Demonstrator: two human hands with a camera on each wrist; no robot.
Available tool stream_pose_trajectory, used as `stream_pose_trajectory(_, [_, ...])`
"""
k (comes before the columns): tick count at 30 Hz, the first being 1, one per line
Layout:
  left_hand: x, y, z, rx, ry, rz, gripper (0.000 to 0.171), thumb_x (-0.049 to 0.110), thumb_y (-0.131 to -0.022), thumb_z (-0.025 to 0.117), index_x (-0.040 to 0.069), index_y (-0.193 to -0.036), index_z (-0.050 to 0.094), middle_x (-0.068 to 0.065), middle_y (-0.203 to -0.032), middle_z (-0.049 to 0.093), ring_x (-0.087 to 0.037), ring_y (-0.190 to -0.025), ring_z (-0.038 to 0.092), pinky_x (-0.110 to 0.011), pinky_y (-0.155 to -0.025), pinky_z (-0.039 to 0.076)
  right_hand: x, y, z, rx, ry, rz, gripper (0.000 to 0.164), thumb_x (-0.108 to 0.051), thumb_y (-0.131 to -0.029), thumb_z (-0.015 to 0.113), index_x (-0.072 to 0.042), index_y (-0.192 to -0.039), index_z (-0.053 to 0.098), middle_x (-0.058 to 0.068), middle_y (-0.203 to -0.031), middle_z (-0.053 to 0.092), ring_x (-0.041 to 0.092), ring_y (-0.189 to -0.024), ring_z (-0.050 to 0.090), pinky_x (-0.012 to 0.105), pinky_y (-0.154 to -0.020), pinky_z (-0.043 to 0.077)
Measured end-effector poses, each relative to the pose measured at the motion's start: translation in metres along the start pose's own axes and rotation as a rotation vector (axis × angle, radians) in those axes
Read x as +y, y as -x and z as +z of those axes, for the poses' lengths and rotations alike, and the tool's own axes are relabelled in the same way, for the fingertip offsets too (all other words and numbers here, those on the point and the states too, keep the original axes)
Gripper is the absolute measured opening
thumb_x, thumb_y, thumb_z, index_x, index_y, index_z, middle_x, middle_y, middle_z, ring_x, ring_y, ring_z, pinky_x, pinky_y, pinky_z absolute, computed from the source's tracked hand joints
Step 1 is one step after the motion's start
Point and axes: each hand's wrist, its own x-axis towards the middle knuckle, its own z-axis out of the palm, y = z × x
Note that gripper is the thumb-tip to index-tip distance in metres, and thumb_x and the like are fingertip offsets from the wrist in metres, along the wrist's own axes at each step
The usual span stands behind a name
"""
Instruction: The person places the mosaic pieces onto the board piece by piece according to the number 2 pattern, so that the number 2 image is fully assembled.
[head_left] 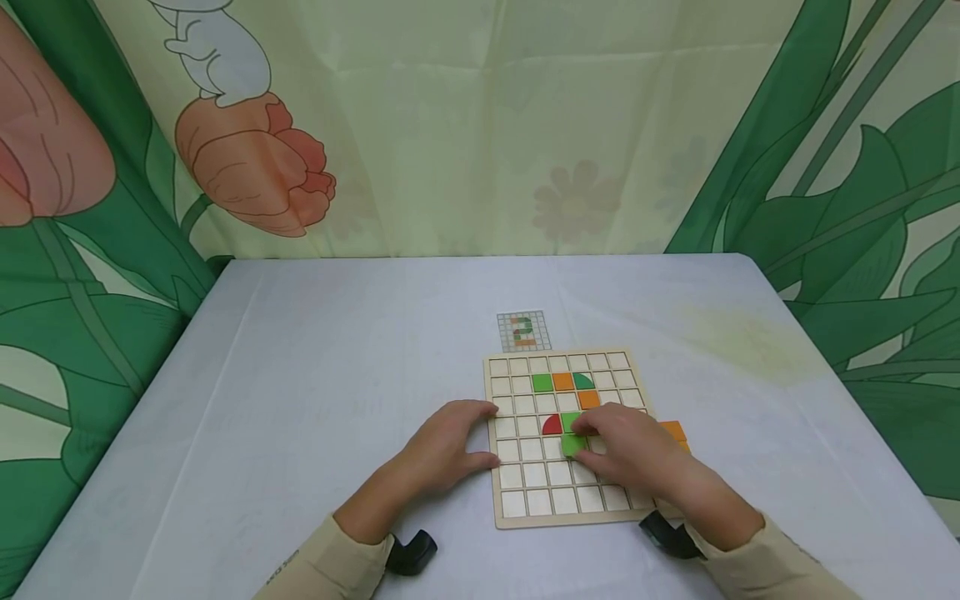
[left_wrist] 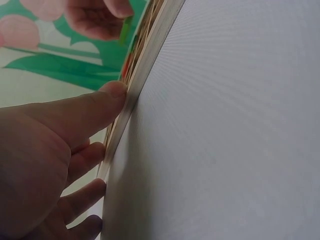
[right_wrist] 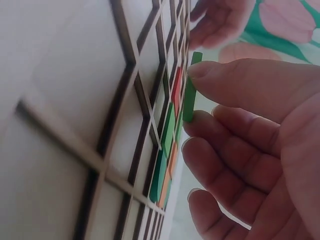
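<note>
A wooden grid board (head_left: 525, 523) lies on the table. My right hand (head_left: 637, 446) pinches a green square tile (right_wrist: 190, 92) between thumb and fingertip, just above the board's middle cells. Beside it, a red quarter-circle tile (head_left: 552, 425) and another light green square (head_left: 570, 422) sit in cells. Farther up the board are a green square (head_left: 542, 383), an orange square (head_left: 562, 382), a dark green quarter-circle (head_left: 582, 382) and a second orange square (head_left: 588, 399). My left hand (head_left: 444, 446) touches the board's left edge with its thumb and fingertips. The right hand hides some cells.
A small pattern card (head_left: 524, 332) with a coloured figure on a grid lies behind the board. Orange tiles (head_left: 675, 431) lie at the board's right side, partly behind my right hand. A white cloth covers the table (head_left: 337, 358), and a printed curtain (head_left: 450, 125) hangs behind it.
</note>
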Motion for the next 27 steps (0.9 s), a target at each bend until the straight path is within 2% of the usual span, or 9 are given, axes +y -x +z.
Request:
stream_pose_trajectory(6, [0.0,0.0,-0.001,0.0,0.001,0.005,0.061,0.026,-0.085,0.082,0.006,-0.137,0.056,-0.007,-0.137,0.057,-0.026,-0.132,0.048,-0.042,-0.111,0.039,-0.004,-0.004,0.005,-0.003,0.03,-0.013,0.018,-0.02,-0.085,0.078,-0.011,-0.099,0.072,-0.006,-0.092,0.066,0.018,-0.09,0.062,0.042,-0.083,0.054])
stream_pose_trajectory(19, [0.0,0.0,-0.001,0.005,0.001,0.01,0.062,0.027,-0.085,0.082,0.006,-0.137,0.056,-0.007,-0.137,0.057,-0.026,-0.131,0.048,-0.042,-0.11,0.039,-0.008,-0.006,0.01,0.035,0.045,-0.056,0.019,-0.019,-0.084,0.08,-0.011,-0.099,0.071,-0.005,-0.092,0.067,0.02,-0.091,0.063,0.04,-0.081,0.055])
stream_pose_trajectory(27, [0.0,0.001,-0.001,0.003,0.006,0.015,0.062,0.027,-0.086,0.082,0.006,-0.137,0.056,-0.007,-0.137,0.057,-0.026,-0.132,0.048,-0.042,-0.111,0.039,-0.008,-0.007,0.012,0.029,0.041,-0.044,0.019,-0.018,-0.084,0.079,-0.011,-0.099,0.071,-0.004,-0.093,0.067,0.021,-0.093,0.064,0.041,-0.083,0.055])
